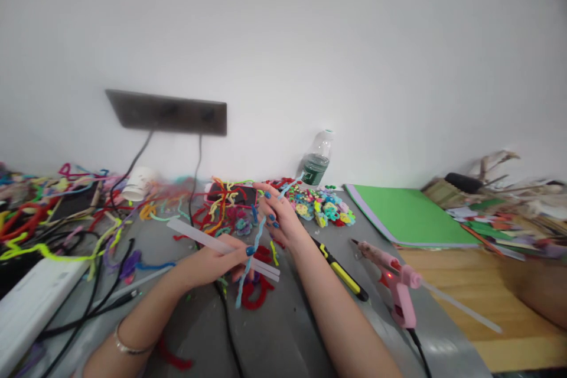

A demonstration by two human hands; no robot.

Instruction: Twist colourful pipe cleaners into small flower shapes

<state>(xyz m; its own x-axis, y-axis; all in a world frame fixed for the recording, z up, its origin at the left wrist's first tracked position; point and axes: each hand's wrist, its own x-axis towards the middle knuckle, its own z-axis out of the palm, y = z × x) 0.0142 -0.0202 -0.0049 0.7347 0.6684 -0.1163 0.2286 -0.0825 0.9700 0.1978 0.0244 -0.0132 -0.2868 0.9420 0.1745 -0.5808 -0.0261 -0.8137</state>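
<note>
A light-blue fuzzy stem (260,233) is held above the cluttered grey tabletop (283,342), pinched with translucent sticks (192,233) in the closed left grip (224,260) and, higher up, in the loosely curled right grip (283,221). A pink glue gun (401,292) is laid at right. The tabletop is backed by a white wall (283,41) bearing a dark panel (172,113).

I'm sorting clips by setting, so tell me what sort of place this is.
Probably a craft workspace: a light-blue fuzzy stem is being held over a gray table, with a pink glue gun and a yellow-and-black cutter nearby.
</note>
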